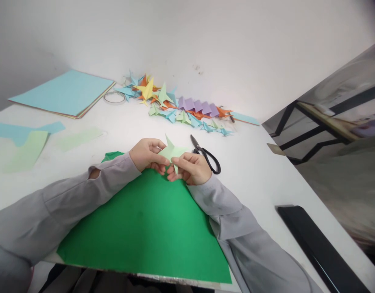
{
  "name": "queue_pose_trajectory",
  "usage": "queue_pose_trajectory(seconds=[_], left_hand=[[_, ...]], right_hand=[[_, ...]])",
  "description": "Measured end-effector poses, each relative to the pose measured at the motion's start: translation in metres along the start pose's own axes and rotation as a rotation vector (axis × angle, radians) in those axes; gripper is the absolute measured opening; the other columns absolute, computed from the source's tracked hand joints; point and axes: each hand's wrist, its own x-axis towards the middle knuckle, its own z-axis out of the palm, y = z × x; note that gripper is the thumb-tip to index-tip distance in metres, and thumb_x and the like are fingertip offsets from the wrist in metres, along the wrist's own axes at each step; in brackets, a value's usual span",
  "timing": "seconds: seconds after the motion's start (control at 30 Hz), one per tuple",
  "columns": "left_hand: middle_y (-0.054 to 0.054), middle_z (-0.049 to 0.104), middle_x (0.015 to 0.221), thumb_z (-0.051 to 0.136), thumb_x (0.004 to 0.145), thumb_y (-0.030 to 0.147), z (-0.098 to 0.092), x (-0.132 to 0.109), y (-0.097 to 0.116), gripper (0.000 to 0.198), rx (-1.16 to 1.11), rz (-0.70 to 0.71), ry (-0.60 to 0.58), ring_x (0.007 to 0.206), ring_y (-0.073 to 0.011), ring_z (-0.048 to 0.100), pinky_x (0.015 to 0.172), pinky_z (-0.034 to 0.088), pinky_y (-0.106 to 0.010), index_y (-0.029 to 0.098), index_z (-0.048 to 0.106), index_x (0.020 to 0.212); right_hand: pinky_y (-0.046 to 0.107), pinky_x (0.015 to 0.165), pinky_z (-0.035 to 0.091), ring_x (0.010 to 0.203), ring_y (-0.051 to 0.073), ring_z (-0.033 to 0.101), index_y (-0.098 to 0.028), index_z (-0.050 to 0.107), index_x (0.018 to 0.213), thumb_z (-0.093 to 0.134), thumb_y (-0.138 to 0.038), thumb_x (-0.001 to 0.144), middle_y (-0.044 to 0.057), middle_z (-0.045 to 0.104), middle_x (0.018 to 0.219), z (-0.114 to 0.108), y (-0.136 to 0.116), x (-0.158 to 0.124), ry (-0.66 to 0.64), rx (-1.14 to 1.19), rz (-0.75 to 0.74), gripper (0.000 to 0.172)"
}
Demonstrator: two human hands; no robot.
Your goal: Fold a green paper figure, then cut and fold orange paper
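Note:
A pale green origami crane (170, 151), with pointed ends up and down, is held between both hands above the far part of a green sheet (144, 228). My left hand (148, 155) pinches its left side between thumb and fingers. On the other side, my right hand (191, 167) grips it with the thumb on top, the fingers curled beneath. Just beyond my right hand lies a pair of black-handled scissors (209, 156), blades pointing away. Parts of the folded paper are hidden by my fingers.
Folded paper cranes (147, 89) in several colours line the wall, beside purple folded pieces (198, 106). At the left are a stack of coloured paper (62, 91), a tape roll (114, 97) and green scraps (29, 150). A black case (318, 248) lies at right.

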Motion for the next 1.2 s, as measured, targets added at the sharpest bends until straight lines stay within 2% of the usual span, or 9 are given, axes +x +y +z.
queue_pose_trajectory(seconds=[0.13,0.33,0.53,0.8,1.0,1.2], left_hand=[[-0.002,0.063,0.050,0.080,0.046,0.012,0.0018,-0.0003,-0.0008,0.039,0.041,0.034,0.024,0.042,-0.0138,0.059,0.043,0.052,-0.026,0.010,0.052,0.073],[0.000,0.063,0.052,0.083,0.043,0.016,0.0043,-0.0001,-0.0047,0.043,0.071,0.081,0.040,0.043,-0.0132,0.061,0.044,0.054,-0.025,0.009,0.052,0.073],[0.000,0.062,0.048,0.084,0.038,0.017,0.0037,-0.0007,-0.0031,0.046,0.016,0.014,0.012,0.039,-0.0132,0.058,0.040,0.052,-0.023,0.009,0.052,0.070],[-0.002,0.060,0.045,0.083,0.041,0.013,0.0057,-0.0016,0.0011,0.034,-0.045,-0.023,-0.115,0.037,-0.0136,0.057,0.037,0.050,-0.023,0.008,0.056,0.063],[-0.006,0.066,0.053,0.079,0.054,0.015,0.0025,-0.0018,-0.0029,0.024,-0.081,-0.042,-0.152,0.048,-0.0150,0.064,0.049,0.055,-0.022,0.007,0.062,0.069],[-0.009,0.070,0.063,0.077,0.054,0.007,-0.0014,0.0011,-0.0040,0.025,-0.161,-0.096,-0.104,0.058,-0.0190,0.068,0.053,0.057,-0.022,0.007,0.064,0.075]], right_hand=[[0.019,0.036,0.050,0.037,0.013,0.060,-0.014,0.054,0.051,0.078,-0.038,0.053,0.002,0.064,0.046,0.0024,0.0016,0.0023,0.031,-0.020,-0.002,0.035],[0.020,0.027,0.045,0.029,0.015,0.055,-0.011,0.055,0.043,0.080,-0.048,0.042,0.004,0.060,0.038,0.0039,-0.0008,0.0057,-0.001,-0.061,0.076,0.044],[0.019,0.029,0.045,0.029,0.014,0.055,-0.008,0.060,0.043,0.077,-0.051,0.047,0.005,0.060,0.038,0.0054,-0.0014,0.0027,-0.036,-0.105,0.086,0.046],[0.019,0.031,0.046,0.030,0.014,0.056,-0.008,0.061,0.045,0.075,-0.052,0.050,0.006,0.060,0.040,0.0047,-0.0008,0.0019,-0.106,-0.104,0.087,0.047],[0.020,0.029,0.044,0.029,0.015,0.056,-0.013,0.054,0.044,0.077,-0.047,0.050,0.004,0.061,0.039,0.0014,0.0004,0.0048,-0.088,-0.025,0.059,0.041],[0.020,0.026,0.041,0.027,0.014,0.053,-0.015,0.051,0.044,0.075,-0.043,0.053,0.002,0.060,0.037,-0.0010,0.0022,0.0071,-0.056,0.007,0.029,0.039]])
